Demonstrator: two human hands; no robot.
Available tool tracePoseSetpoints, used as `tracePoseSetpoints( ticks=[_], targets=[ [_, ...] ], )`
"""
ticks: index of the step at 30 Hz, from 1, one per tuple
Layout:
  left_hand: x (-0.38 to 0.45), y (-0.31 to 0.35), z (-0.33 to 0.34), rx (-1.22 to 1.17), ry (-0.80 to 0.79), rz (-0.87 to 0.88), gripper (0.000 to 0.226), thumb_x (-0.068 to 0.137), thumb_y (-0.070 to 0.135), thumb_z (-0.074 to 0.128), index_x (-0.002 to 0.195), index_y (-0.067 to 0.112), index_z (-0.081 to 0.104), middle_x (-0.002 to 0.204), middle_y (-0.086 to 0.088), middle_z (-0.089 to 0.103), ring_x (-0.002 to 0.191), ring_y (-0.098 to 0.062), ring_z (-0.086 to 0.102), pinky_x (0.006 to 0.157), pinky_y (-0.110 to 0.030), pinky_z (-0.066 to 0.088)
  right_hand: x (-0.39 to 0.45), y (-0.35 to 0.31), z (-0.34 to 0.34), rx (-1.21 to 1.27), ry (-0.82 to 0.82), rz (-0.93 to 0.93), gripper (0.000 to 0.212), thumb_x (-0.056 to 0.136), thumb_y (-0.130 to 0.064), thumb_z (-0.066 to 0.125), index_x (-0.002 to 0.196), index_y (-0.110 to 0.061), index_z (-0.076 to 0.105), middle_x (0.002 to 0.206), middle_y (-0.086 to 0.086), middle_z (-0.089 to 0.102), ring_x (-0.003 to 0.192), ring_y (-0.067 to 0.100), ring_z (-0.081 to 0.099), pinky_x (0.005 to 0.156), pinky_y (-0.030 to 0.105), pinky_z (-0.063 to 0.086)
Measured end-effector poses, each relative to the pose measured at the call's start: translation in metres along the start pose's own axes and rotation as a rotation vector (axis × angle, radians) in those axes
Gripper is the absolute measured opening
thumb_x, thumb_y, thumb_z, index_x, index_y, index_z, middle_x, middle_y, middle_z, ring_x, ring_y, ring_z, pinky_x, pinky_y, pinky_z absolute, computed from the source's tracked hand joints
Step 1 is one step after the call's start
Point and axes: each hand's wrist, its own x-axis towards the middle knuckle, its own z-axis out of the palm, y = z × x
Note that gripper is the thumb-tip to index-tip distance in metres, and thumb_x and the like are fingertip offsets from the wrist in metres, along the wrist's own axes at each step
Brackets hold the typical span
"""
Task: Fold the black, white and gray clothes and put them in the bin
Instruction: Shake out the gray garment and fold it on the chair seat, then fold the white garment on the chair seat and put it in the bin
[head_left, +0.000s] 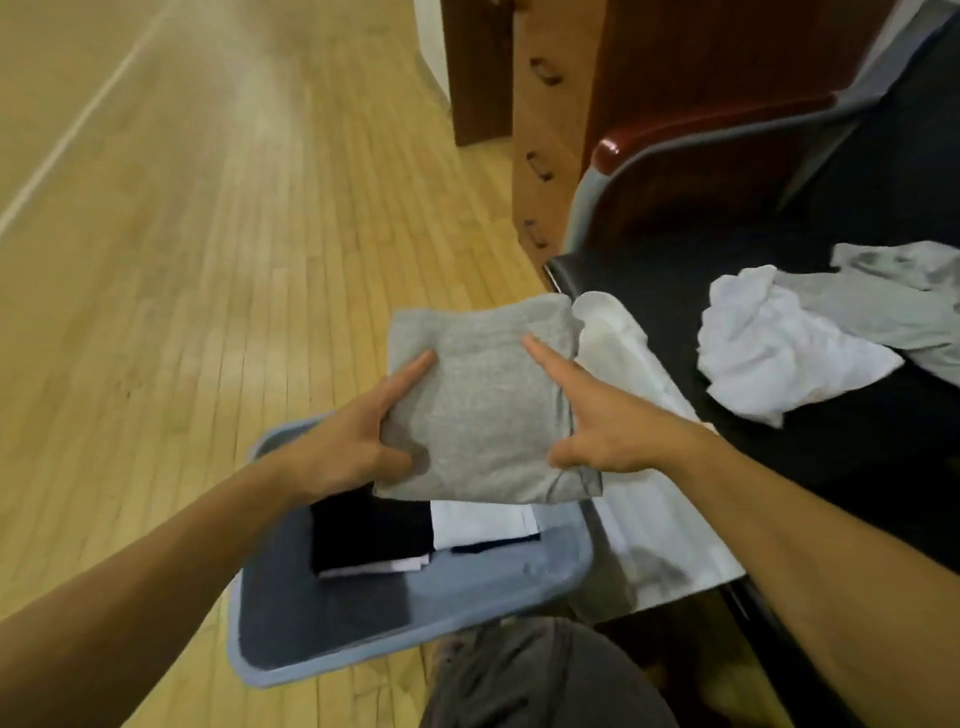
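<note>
The bin (550, 577), a blue-gray fabric one standing on the wood floor (208, 260), already holds folded pieces: a black garment (369, 535) at its far left with a white edge showing under it, and a white garment (483, 522) just beside that to the right. Directly above the bin's far rim, a folded gray garment (478, 410) is held flat between both hands; the left hand (353, 441) has a grip on its left edge with the thumb on top, and the right hand (597, 415) has a grip on its right edge, index finger lying straight across the cloth. So this piece looks folded and about to go in. To the right of the bin, on the dark bed (857, 441), work remains: a white cloth (639, 395) draped over the bed edge, a crumpled white garment (769, 348) farther right, and a loose gray garment (893, 296) touching it. By my reckoning the task is perhaps half done.
</note>
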Motion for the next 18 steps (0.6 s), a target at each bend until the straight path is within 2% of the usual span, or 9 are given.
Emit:
tracePoseSetpoints(
  ticks=[3, 5, 6, 7, 9, 11, 12, 15, 18],
  targets=[
    [0.029, -0.079, 0.01, -0.004, 0.0, -0.112, 0.111, 0.084, -0.004, 0.071, 0.157, 0.052, 0.008, 0.152, 0.015, 0.023, 0.122, -0.016, 0.05, 0.085, -0.027, 0.054, 0.071, 0.027, 0.053, -0.097, -0.117, 0.089, 0.123, 0.084, -0.005, 0.073, 0.155, -0.047, -0.018, 0.17, -0.004, -0.003, 0.146, 0.027, 0.036, 0.11, 0.039, 0.045],
    [0.045, -0.125, 0.034, -0.007, -0.011, -0.176, 0.113, 0.084, -0.001, 0.072, 0.158, 0.05, 0.003, 0.157, 0.016, 0.014, 0.134, -0.021, 0.04, 0.097, -0.028, 0.049, 0.104, 0.053, 0.086, -0.152, -0.197, 0.189, 0.119, 0.087, -0.001, 0.067, 0.155, -0.045, -0.02, 0.17, -0.003, -0.008, 0.131, 0.032, 0.052, 0.097, 0.041, 0.054],
    [0.067, -0.171, 0.045, -0.039, -0.031, -0.227, 0.114, 0.084, 0.0, 0.073, 0.158, 0.049, 0.002, 0.159, 0.016, 0.01, 0.138, -0.022, 0.035, 0.103, -0.031, 0.047, 0.144, 0.079, 0.115, -0.164, -0.268, 0.24, 0.117, 0.089, 0.001, 0.063, 0.154, -0.046, -0.022, 0.169, -0.003, -0.012, 0.118, 0.033, 0.06, 0.087, 0.041, 0.057],
    [0.068, -0.182, 0.059, -0.044, -0.024, -0.252, 0.115, 0.083, 0.0, 0.073, 0.158, 0.048, 0.0, 0.16, 0.015, 0.008, 0.143, -0.023, 0.03, 0.109, -0.035, 0.045, 0.147, 0.089, 0.126, -0.188, -0.29, 0.288, 0.115, 0.091, 0.004, 0.058, 0.152, -0.048, -0.024, 0.169, -0.002, -0.016, 0.105, 0.034, 0.064, 0.076, 0.04, 0.059],
    [0.097, -0.227, 0.079, -0.062, -0.036, -0.258, 0.116, 0.083, -0.001, 0.073, 0.158, 0.045, -0.002, 0.161, 0.014, 0.003, 0.15, -0.025, 0.019, 0.118, -0.04, 0.036, 0.181, 0.122, 0.153, -0.209, -0.332, 0.365, 0.113, 0.092, 0.007, 0.05, 0.149, -0.053, -0.027, 0.167, -0.001, -0.024, 0.088, 0.032, 0.064, 0.06, 0.034, 0.051],
    [0.133, -0.271, 0.096, -0.081, -0.028, -0.278, 0.115, 0.082, -0.003, 0.072, 0.16, 0.04, -0.002, 0.164, 0.01, -0.001, 0.154, -0.028, 0.011, 0.121, -0.045, 0.031, 0.215, 0.155, 0.179, -0.211, -0.327, 0.428, 0.112, 0.091, 0.007, 0.048, 0.149, -0.054, -0.027, 0.166, -0.001, -0.025, 0.075, 0.024, 0.056, 0.065, 0.035, 0.049],
    [0.149, -0.287, 0.102, -0.083, -0.023, -0.312, 0.114, 0.082, -0.004, 0.071, 0.161, 0.038, 0.0, 0.166, 0.008, -0.003, 0.154, -0.028, 0.008, 0.121, -0.043, 0.031, 0.227, 0.167, 0.187, -0.237, -0.33, 0.454, 0.113, 0.091, 0.007, 0.048, 0.149, -0.054, -0.027, 0.167, -0.002, -0.024, 0.078, 0.024, 0.056, 0.072, 0.038, 0.05],
    [0.188, -0.339, 0.128, -0.067, -0.028, -0.343, 0.113, 0.084, -0.004, 0.071, 0.161, 0.038, 0.0, 0.168, 0.003, -0.008, 0.155, -0.029, 0.005, 0.117, -0.035, 0.029, 0.258, 0.203, 0.217, -0.311, -0.344, 0.495, 0.113, 0.09, 0.006, 0.051, 0.151, -0.048, -0.027, 0.168, 0.001, -0.021, 0.118, 0.036, 0.056, 0.099, 0.043, 0.051],
    [0.205, -0.361, 0.141, -0.133, 0.013, -0.349, 0.113, 0.09, 0.004, 0.068, 0.143, 0.074, -0.004, 0.167, 0.011, -0.01, 0.155, -0.031, 0.009, 0.118, -0.047, 0.034, 0.273, 0.216, 0.235, -0.371, -0.306, 0.489, 0.116, 0.089, 0.007, 0.057, 0.154, -0.041, -0.026, 0.167, 0.008, -0.021, 0.137, 0.04, 0.042, 0.11, 0.045, 0.043]
  ],
)
